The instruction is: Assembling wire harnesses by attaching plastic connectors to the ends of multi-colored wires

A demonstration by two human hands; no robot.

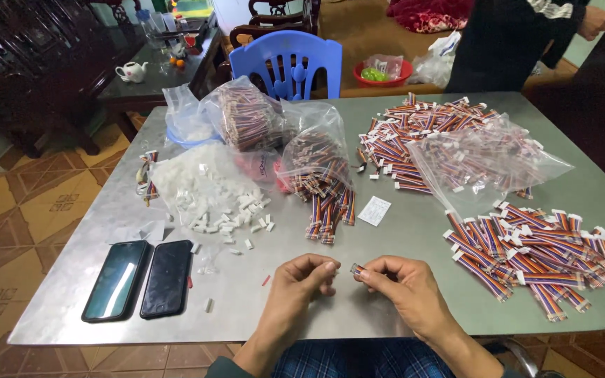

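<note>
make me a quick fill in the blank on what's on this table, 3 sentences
1. Two dark ____ lie side by side at the table's near left edge.
2. The chair behind the table is ____ in colour.
3. The right hand pinches the end of a striped ribbon ____ piece.

Missing words: phones; blue; cable

Striped cable piece [357,269], fingertip-pinched above table.

A grey metal table [106,280] stands on patterned brown floor tiles [29,203], with a blue plastic chair [290,59] behind.
</note>
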